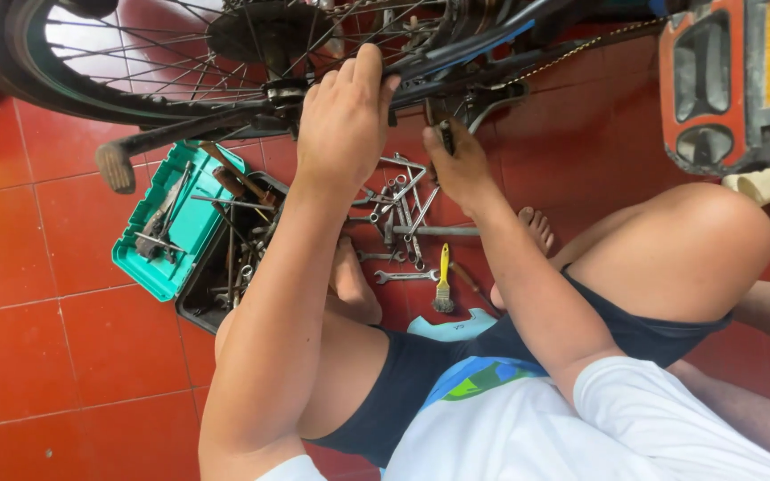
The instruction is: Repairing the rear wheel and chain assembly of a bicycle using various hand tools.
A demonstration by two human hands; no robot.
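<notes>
A bicycle's rear wheel (118, 53) fills the top left, its hub and black frame stay running toward the middle. My left hand (342, 120) is wrapped over the frame stay (456, 55) beside the axle. My right hand (458, 165) reaches up under the frame and grips a small dark tool (446, 134) at the dropout. Whether the tool sits on a nut is hidden by my fingers. The chain (572, 49) runs off to the upper right.
A teal toolbox (180, 227) with its dark tray of tools lies open on the red tiled floor. Several wrenches (400, 214) and a yellow-handled brush (443, 281) lie between my feet. An orange pedal (731, 85) looms at top right. My bent knees flank the scene.
</notes>
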